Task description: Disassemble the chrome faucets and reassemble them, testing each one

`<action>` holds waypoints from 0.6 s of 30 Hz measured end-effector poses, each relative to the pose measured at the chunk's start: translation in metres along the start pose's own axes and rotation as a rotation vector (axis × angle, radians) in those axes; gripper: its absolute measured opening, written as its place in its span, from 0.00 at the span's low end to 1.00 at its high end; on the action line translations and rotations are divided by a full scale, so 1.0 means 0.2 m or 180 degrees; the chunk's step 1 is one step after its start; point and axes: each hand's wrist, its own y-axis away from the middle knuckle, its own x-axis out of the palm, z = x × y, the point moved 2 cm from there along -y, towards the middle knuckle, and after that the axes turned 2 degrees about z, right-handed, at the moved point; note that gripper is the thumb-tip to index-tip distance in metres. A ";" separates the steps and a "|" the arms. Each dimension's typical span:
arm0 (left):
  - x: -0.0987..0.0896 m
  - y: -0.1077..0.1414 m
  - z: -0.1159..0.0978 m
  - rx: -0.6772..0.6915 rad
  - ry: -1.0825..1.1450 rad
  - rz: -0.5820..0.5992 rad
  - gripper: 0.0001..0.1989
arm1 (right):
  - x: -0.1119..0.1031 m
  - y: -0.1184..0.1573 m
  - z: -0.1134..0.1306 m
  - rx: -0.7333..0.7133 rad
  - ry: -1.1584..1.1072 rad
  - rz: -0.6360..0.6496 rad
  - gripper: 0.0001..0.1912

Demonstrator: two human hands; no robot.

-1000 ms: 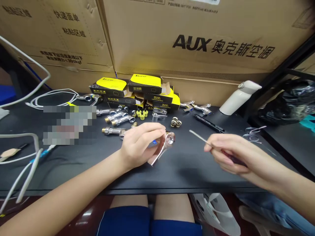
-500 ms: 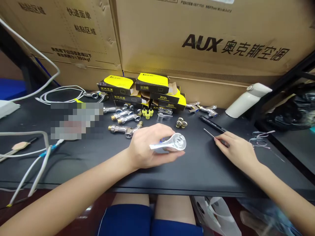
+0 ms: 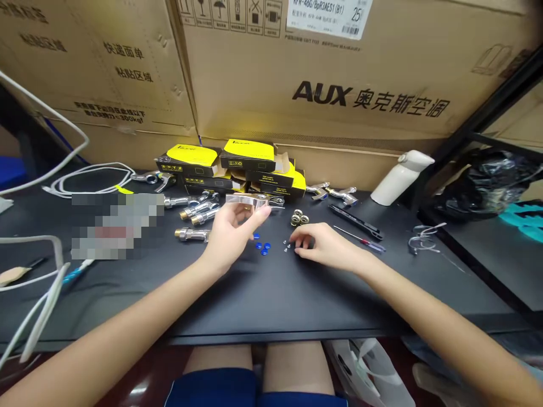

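Observation:
My left hand grips a shiny chrome handle above the black table, thumb along its side. Beside small silver screws is my right hand, fingers bent down to the tabletop; whether they pinch one of the screws is hidden. Several blue caps lie between the hands. A thin screwdriver rests to the right of my right hand, below a black pen-like tool. Brass-coloured rings sit just behind my right hand.
Chrome faucet bodies lie left of my left hand. Yellow-black boxes are stacked behind, before large cartons. A white bottle stands at the back right. White cables run at left; glasses lie at right.
My right hand has let go of the screwdriver and moved left to the small screws. My left hand has moved back and left with the chrome handle, turned over, uncovering the blue caps.

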 end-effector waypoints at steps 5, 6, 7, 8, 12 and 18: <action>-0.01 -0.01 0.02 -0.0016 0.0069 -0.0098 0.14 | 0.00 -0.05 0.07 -0.0351 0.0611 -0.0341 0.07; -0.02 -0.01 0.02 -0.0008 0.0076 -0.0096 0.14 | 0.02 -0.07 0.10 -0.0479 0.0707 -0.0295 0.07; -0.02 -0.01 0.01 -0.0004 0.0081 -0.0093 0.14 | 0.03 -0.08 0.12 -0.0585 0.0764 -0.0219 0.07; -0.02 -0.02 0.01 -0.0007 0.0083 -0.0096 0.14 | 0.04 -0.10 0.14 -0.0655 0.0786 -0.0126 0.07; -0.03 -0.03 0.02 -0.0032 0.0051 -0.0172 0.14 | 0.07 -0.18 0.17 -0.0718 0.0786 0.0238 0.06; -0.04 -0.04 0.03 -0.0014 0.0028 -0.0018 0.14 | 0.10 -0.24 0.15 -0.0621 0.0264 0.0376 0.05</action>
